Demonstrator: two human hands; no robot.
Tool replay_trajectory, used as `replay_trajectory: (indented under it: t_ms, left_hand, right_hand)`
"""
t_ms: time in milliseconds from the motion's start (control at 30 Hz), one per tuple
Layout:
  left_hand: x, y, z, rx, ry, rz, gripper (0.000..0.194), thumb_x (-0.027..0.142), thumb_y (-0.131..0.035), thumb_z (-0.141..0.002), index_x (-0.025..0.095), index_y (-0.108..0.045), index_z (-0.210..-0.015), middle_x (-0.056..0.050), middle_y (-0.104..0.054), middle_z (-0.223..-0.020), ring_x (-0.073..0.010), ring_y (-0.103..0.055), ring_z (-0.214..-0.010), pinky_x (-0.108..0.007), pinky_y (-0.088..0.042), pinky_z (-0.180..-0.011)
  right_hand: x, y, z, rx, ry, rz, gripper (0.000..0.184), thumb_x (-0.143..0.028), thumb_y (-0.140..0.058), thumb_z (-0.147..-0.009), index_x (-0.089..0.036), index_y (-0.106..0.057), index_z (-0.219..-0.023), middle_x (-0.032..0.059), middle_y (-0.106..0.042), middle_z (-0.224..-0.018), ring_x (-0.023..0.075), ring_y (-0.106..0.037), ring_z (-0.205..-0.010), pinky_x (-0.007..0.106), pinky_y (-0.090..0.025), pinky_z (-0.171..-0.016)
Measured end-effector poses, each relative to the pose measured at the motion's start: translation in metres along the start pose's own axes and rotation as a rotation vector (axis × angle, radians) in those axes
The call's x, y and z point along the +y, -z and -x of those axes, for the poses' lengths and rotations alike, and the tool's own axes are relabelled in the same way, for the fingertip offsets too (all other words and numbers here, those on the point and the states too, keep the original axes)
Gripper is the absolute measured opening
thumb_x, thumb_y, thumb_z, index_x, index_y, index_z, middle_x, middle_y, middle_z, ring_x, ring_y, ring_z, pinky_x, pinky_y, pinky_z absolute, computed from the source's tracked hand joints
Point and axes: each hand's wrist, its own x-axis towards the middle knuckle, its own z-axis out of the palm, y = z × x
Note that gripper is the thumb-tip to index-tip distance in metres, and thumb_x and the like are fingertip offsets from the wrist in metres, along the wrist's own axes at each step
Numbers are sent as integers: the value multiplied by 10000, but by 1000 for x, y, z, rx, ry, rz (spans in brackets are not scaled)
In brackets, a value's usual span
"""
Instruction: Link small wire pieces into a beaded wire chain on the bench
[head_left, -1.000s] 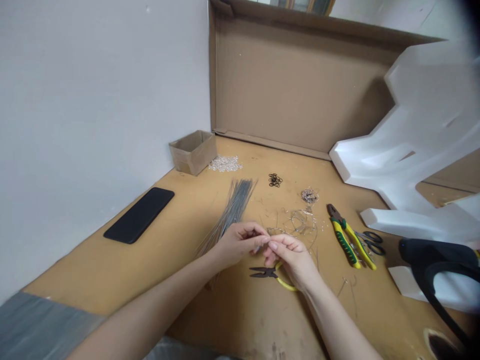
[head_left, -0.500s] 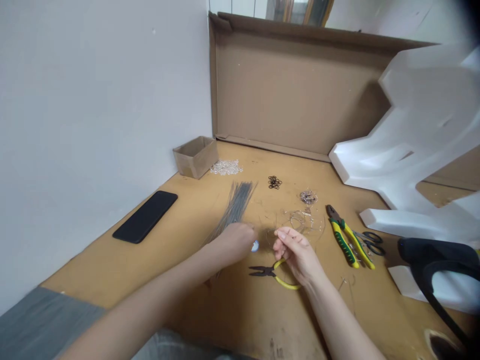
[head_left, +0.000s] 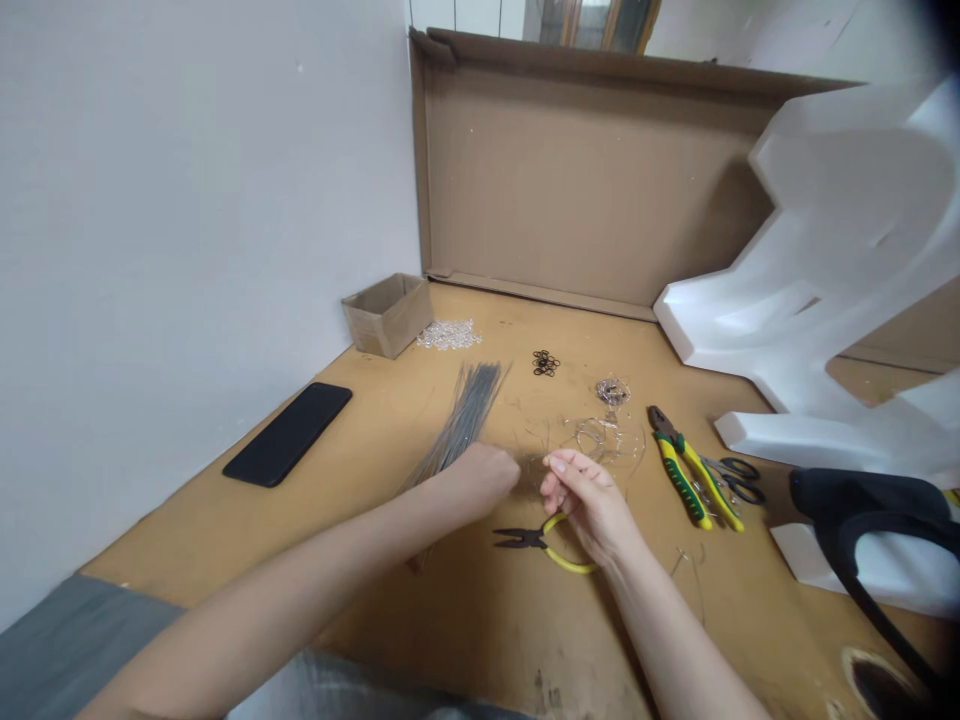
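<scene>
My left hand [head_left: 491,480] is curled closed beside the lower part of a bundle of thin grey wires [head_left: 469,405]. Its fingertips are turned away, so whatever they grip is hidden. Just to the right, my right hand [head_left: 585,495] pinches thumb against forefinger. Fine wire strands show near that pinch, but I cannot make out what is in it. A small gap separates the two hands. Under my right hand lies a pair of yellow-handled needle-nose pliers [head_left: 523,538], its dark jaws pointing left. Beyond the fingertips are loose, looped wire pieces [head_left: 596,437].
Clear beads [head_left: 452,334] lie by a small cardboard box [head_left: 386,318]. Black rings [head_left: 545,363] and a wire coil [head_left: 613,391] sit farther back. Green-yellow pliers [head_left: 679,470] and scissors [head_left: 741,480] are right, near white foam [head_left: 757,432]. A black phone [head_left: 289,434] lies left.
My left hand has shifted slightly right, nearer my right hand. A small blue-white spot beside it no longer shows. My right hand keeps its pinch, and the whole view has moved a little.
</scene>
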Motion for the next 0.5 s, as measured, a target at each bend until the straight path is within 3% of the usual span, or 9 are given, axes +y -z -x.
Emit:
replay_trajectory:
  t_ms: [167,333,433,500]
  left_hand:
    - [-7,8,8,46,0,59,147,139,-490,-734,147,-636,-727,-110,-632,-766,-198,-603,-641,-260,-399,-553]
    - [-18,3,18,139,0,277,141,173,-482,-743,178,-612,-691,-42,-596,-763,-148,-555,-654,-233,-364,-573]
    - [-23,-1,21,187,6,544,113,187,-507,-736,175,-610,-691,-12,-575,-718,-129,-527,-671,-223,-358,-605]
    - [-24,-1,21,182,37,866,112,238,-533,-741,161,-609,-712,1,-558,-666,-112,-506,-631,-216,-355,-592]
  right_hand:
    - [0,-1,1,5,-2,31,192,-311,-700,-697,-150,-618,-762,-7,-659,-546,75,-562,-392,151,-396,-404]
    - [2,-2,1,1,3,74,186,-310,-689,-710,-150,-615,-770,-4,-666,-555,76,-571,-403,152,-395,-418]
    - [5,-2,0,10,14,112,191,-319,-685,-713,-153,-609,-769,-6,-666,-555,82,-573,-406,162,-401,-427]
    - [6,-2,0,25,34,155,203,-332,-679,-719,-153,-602,-775,-4,-666,-558,91,-576,-409,174,-410,-432]
